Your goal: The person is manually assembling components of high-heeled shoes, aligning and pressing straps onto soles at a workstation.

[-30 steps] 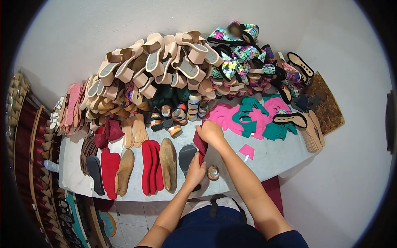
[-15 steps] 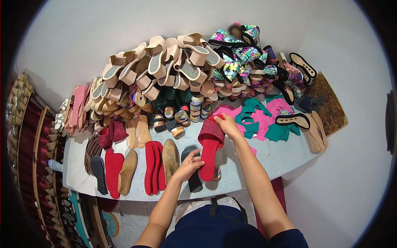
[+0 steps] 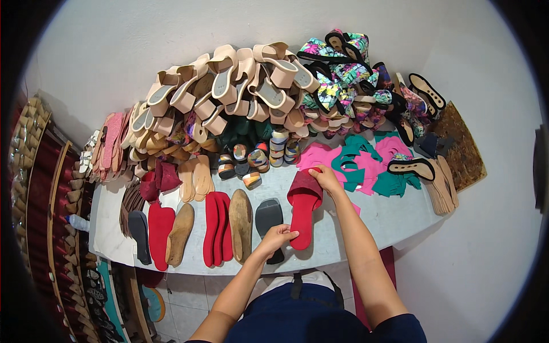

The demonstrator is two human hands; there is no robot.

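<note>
Fingers of the right hand (image 3: pixel 327 180) clamped on the far, strapped end of the red slipper (image 3: pixel 302 226); left hand (image 3: pixel 276 239) pinches its heel edge. Slipper sole-down over the desk (image 3: pixel 403 222) — cannot tell if it touches. Left of slipper: a dark sole (image 3: pixel 269 212), then a wooden last (image 3: pixel 241 226). Beyond it: pink scraps (image 3: pixel 320 155). Step in hand seems to be steadying or checking the slipper; next move likely calls for both ends kept level — no twisting.
</note>
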